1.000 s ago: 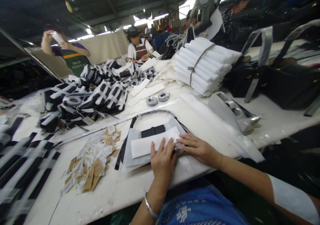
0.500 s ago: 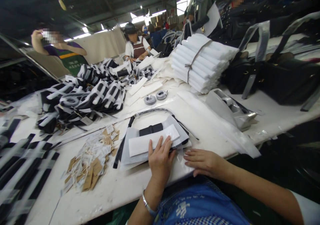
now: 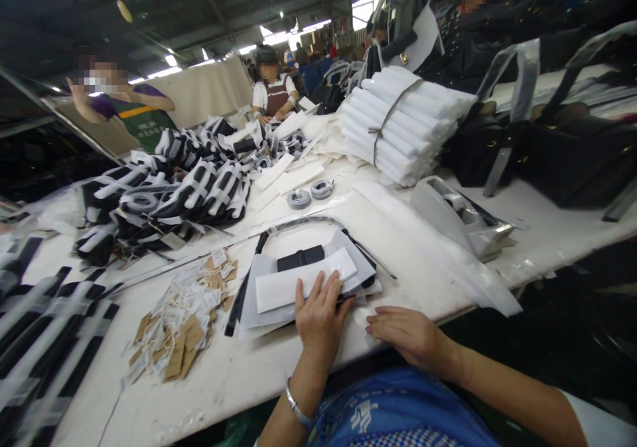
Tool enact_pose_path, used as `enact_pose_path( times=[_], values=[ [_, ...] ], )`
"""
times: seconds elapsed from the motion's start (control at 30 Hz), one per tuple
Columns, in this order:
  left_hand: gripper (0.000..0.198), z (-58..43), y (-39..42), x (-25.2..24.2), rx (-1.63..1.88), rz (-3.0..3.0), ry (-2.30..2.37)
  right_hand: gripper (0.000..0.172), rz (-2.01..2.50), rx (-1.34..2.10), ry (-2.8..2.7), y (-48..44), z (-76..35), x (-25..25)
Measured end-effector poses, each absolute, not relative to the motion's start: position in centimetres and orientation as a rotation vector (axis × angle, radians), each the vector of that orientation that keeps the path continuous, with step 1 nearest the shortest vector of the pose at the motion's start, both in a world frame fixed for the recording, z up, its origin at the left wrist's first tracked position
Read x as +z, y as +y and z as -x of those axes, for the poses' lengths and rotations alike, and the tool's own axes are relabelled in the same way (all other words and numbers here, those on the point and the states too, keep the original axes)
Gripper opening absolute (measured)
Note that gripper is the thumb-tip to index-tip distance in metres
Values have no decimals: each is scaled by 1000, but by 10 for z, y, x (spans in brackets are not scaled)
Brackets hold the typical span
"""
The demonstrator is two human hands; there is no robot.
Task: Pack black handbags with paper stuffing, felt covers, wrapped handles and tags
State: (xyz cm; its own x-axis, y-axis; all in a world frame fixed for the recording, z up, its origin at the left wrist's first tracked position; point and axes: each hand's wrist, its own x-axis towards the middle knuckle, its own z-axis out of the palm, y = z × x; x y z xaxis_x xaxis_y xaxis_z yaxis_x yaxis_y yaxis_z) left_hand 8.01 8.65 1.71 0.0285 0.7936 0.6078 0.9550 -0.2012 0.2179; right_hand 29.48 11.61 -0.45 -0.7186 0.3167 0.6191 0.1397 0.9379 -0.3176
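Observation:
A black handbag (image 3: 300, 257) lies on the table in front of me, with grey-white wrapping sheet (image 3: 365, 268) around it and its wrapped handle (image 3: 298, 221) arching towards the far side. Across its near half rests a white foam strip (image 3: 283, 284). My left hand (image 3: 321, 314) lies flat on the strip and the bag's near edge, fingers spread, gripping nothing. To its right, by the table's near edge, my right hand (image 3: 415, 341) has its fingers drawn together. Whatever may be between those fingertips is hidden.
Paper tags (image 3: 184, 321) lie left of the bag, and wrapped black pieces (image 3: 174, 195) are heaped beyond. Two coiled straps (image 3: 298, 199), a tied foam bundle (image 3: 398, 125) and a tape dispenser (image 3: 458, 215) stand farther off. Two people work across the table.
My right hand's fingers have gone from stretched out to drawn together near the table edge. My left hand stays on the foam strip. One person's raised hand across the table has shifted.

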Motion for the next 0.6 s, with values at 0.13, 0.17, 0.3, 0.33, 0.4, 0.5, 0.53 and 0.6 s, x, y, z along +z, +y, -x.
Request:
enact_pose_path(
  times=[0.13, 0.17, 0.3, 0.33, 0.4, 0.5, 0.53, 0.6],
  values=[
    [26, -81, 87, 15, -934, 2050, -1805, 26, 359, 363, -2307, 96, -295, -11],
    [26, -81, 87, 14, -931, 2047, -1805, 26, 367, 376, -2294, 94, -295, -13],
    [25, -81, 87, 14, -889, 2035, -1809, 28, 354, 441, -2295, 97, -301, -21],
    [25, -81, 87, 14, -884, 2033, -1806, 28, 339, 466, -2320, 100, -304, -21],
    [25, -81, 88, 14, -891, 2031, -1803, 34, 301, 504, -2416, 109, -310, -17],
    [24, -81, 88, 15, -910, 2044, -1812, 52, 305, 481, -2594, 119, -316, -9],
    [24, -81, 88, 15, -917, 2050, -1816, 52, 335, 460, -2629, 122, -317, -6],
    [24, -81, 87, 15, -926, 2056, -1826, 51, 365, 428, -2650, 126, -316, -4]
  ],
)
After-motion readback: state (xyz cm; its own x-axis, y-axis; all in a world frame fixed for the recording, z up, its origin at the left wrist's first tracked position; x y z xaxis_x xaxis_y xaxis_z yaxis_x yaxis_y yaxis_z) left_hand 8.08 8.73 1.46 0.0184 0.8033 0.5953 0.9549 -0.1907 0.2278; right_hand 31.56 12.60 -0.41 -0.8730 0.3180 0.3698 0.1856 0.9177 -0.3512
